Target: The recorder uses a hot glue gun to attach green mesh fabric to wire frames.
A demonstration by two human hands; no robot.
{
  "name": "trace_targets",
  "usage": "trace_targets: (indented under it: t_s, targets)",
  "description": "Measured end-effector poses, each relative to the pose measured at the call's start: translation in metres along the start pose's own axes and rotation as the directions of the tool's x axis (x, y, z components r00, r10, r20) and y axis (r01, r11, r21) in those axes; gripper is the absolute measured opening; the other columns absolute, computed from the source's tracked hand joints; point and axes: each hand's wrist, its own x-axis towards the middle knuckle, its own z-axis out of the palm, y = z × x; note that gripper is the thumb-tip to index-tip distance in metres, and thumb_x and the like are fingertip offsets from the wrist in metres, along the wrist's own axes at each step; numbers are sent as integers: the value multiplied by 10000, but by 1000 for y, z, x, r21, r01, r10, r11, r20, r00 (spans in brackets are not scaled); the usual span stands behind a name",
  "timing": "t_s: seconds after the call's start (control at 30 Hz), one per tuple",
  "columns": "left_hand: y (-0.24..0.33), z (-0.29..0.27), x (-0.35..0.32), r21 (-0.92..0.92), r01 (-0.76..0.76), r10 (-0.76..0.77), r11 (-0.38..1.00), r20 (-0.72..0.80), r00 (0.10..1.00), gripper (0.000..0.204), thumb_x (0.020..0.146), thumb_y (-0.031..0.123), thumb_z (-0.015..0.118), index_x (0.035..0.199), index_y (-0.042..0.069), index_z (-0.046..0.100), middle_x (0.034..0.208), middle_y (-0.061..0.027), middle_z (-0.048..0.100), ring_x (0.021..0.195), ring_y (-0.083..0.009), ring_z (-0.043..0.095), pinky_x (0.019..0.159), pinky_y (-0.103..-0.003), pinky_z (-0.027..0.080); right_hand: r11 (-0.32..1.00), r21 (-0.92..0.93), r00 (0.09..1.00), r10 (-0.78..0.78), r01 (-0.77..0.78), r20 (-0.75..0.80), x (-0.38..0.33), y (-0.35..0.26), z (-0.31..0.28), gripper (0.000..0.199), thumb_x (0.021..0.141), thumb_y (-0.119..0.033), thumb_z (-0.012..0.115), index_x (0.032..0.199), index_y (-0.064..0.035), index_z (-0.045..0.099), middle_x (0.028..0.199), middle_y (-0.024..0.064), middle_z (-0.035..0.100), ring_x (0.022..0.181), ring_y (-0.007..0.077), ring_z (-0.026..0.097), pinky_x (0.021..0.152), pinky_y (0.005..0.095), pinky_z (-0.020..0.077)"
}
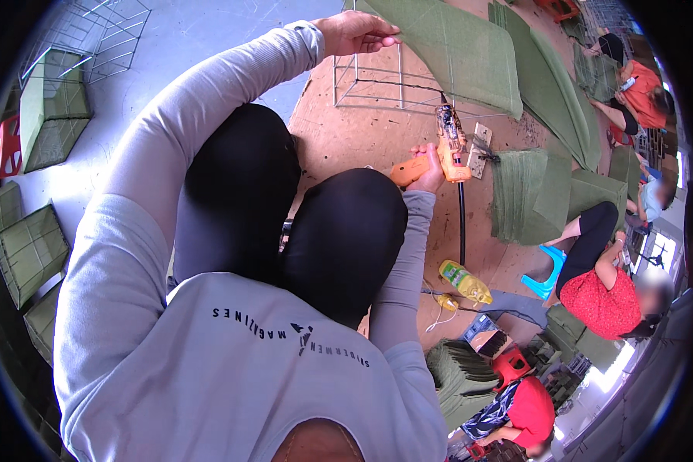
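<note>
From the head camera I am looking down over my knees at a wooden board [346, 131] on the floor. My left hand [354, 32] is reaching to the far side and pinching the edge of a green felt sheet [454, 50] between thumb and fingers, holding it against the top of a wire frame [377, 81] that is standing on the board. My right hand [427, 171] is wrapping tightly around the handle of an orange glue gun [446, 146], its nozzle pointing away toward the frame's near right corner. The frame is looking mostly bare, with felt only at its far top edge, so I judge the covering is just beginning and most sides are left. Covered green boxes [31, 250] are sitting at the left, and a stack of cut felt [527, 192] is lying at the right. A yellow-green bottle [463, 281] is lying near my right elbow. Other people in red are sitting farther right
</note>
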Motion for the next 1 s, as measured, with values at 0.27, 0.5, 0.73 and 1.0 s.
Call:
trace_targets:
  t_s: [0.27, 0.5, 0.73, 1.0]
  targets:
    - [-1, -1, -2, 21, 7, -7, 1000, -3, 1000, 160, 858, 141, 556, 926, 6, 608, 813, -61, 647, 657, -77, 602, 621, -170, 505, 999, 36, 1000, -21, 21, -1, -1, 2, -1, 88, 820, -117, 548, 823, -43, 501, 697, 42, 471, 655, 177, 484, 677, 327, 433]
    - [-1, -5, -2, 12, 19, -19, 1000, 3, 1000, 167, 869, 142, 538, 941, 5, 602, 804, -61, 644, 661, -75, 601, 625, -172, 507, 999, 3, 999, 37, -37, -2, -4, 4, 0, 87, 810, -88, 549, 853, -47, 486, 692, 37, 465, 647, 159, 477, 651, 311, 435]
    - [0, -7, -4, 55, 24, -24, 998, 5, 1000, 186, 872, 154, 534, 954, 0, 600, 811, -64, 644, 663, -77, 603, 629, -177, 509, 999, -23, 999, 25, -24, 22, -13, 5, 14, 97, 808, -95, 550, 852, -51, 476, 677, 38, 466, 629, 160, 476, 632, 300, 420]
    - [0, -6, -6, 3, 25, -25, 1000, -4, 1000, 135, 832, 92, 575, 914, -11, 606, 779, -84, 646, 627, -86, 608, 568, -173, 505, 999, 12, 999, 33, -34, 35, -16, 6, 15, 108, 798, -81, 556, 857, -45, 473, 669, 34, 455, 610, 157, 465, 616, 304, 424]
